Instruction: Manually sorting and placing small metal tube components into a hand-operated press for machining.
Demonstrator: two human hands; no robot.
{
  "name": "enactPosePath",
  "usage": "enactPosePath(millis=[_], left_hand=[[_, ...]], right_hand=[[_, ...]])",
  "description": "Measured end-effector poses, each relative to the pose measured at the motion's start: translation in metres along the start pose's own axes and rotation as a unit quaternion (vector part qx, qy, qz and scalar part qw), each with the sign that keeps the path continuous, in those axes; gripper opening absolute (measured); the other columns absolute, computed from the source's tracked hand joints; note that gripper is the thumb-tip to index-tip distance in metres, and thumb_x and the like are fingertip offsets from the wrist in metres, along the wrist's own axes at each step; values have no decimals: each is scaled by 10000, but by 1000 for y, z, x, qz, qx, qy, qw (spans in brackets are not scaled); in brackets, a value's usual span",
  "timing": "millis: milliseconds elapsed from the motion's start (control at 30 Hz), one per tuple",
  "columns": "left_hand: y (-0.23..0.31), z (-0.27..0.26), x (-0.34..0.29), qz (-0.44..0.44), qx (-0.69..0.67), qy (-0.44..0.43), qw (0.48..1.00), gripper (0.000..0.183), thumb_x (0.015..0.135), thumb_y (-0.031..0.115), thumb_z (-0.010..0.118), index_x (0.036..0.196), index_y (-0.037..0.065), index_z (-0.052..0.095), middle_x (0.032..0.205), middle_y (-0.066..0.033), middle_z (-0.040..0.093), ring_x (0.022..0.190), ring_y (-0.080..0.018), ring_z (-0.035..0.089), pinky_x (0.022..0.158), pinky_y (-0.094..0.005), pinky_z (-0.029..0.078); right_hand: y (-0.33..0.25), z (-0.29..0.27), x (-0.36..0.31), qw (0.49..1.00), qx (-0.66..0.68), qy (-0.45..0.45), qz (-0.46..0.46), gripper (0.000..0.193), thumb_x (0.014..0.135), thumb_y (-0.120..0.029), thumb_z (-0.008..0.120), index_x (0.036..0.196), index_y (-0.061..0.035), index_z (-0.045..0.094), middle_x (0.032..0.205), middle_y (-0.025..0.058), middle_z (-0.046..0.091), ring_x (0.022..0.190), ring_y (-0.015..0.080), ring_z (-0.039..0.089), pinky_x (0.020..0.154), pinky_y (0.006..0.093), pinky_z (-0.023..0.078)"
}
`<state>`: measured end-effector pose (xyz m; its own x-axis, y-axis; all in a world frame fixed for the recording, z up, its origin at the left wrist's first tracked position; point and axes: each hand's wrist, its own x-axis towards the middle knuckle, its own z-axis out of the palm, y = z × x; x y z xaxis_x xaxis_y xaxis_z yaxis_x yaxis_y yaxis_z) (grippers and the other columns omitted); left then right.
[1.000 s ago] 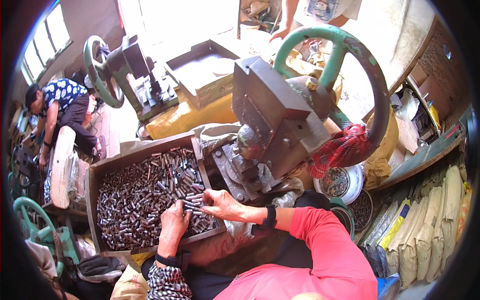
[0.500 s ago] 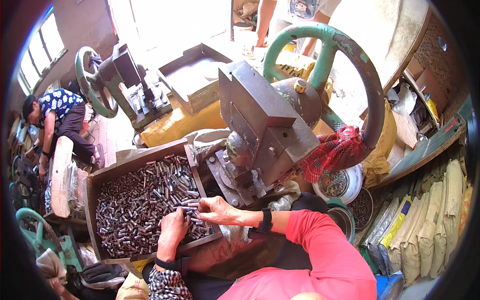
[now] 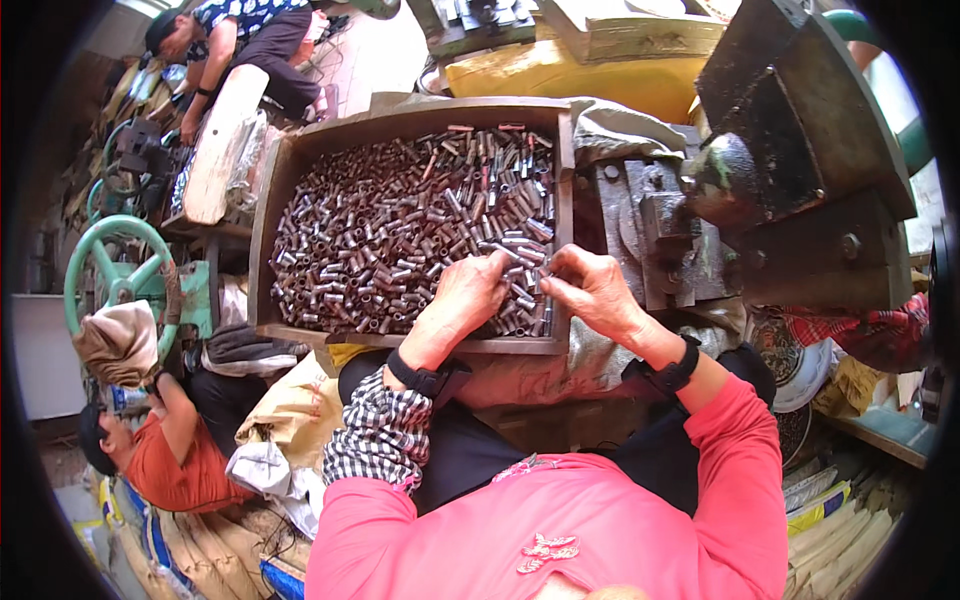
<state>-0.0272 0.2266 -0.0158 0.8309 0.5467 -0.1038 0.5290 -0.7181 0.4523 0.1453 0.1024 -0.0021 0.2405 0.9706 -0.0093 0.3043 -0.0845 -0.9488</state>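
Note:
A shallow wooden tray [image 3: 415, 341] holds a heap of short metal tubes [image 3: 365, 240], dark and shiny, most lying loose and tangled. My left hand [image 3: 468, 295] rests over the tray's near right part, its fingers curled down; what they hold, if anything, is hidden. Facing it, my right hand [image 3: 600, 292] reaches over the right wall with thumb and forefinger pinched on what looks like a small metal tube. A narrow gap with tubes beneath separates the two hands. Both wrists wear black bands.
Right of the tray stands a heavy hand press [image 3: 800, 190] with a bolted steel base [image 3: 645, 225]. One person in a patterned shirt [image 3: 228, 25] bends at the far left; another in orange [image 3: 185, 460] sits near a green handwheel [image 3: 120, 275]. Sacks [image 3: 850, 550] are stacked at lower right.
My view has swung down and to the right, so the tray now sits centrally and the press lies at the right rim. Both hands remain over the tray's near right corner.

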Motion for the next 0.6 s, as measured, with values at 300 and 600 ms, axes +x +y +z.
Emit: enactPosePath(millis=[300,600], left_hand=[[9,-6,-2,35,-62,64,995,145,818,156,629,889,49,561,715,-160,612,681,-353,618,577,-433,478],[17,1,-3,89,-6,-19,996,158,820,158,598,884,46,508,704,-169,606,683,-367,614,579,-452,481]], right_hand=[[1,-4,5,1000,16,1,23,144,877,-106,622,957,13,605,678,6,592,551,43,546,491,214,440],[5,2,5,999,-33,19,-21,143,848,-95,633,928,22,617,697,80,623,555,108,606,494,252,486]])
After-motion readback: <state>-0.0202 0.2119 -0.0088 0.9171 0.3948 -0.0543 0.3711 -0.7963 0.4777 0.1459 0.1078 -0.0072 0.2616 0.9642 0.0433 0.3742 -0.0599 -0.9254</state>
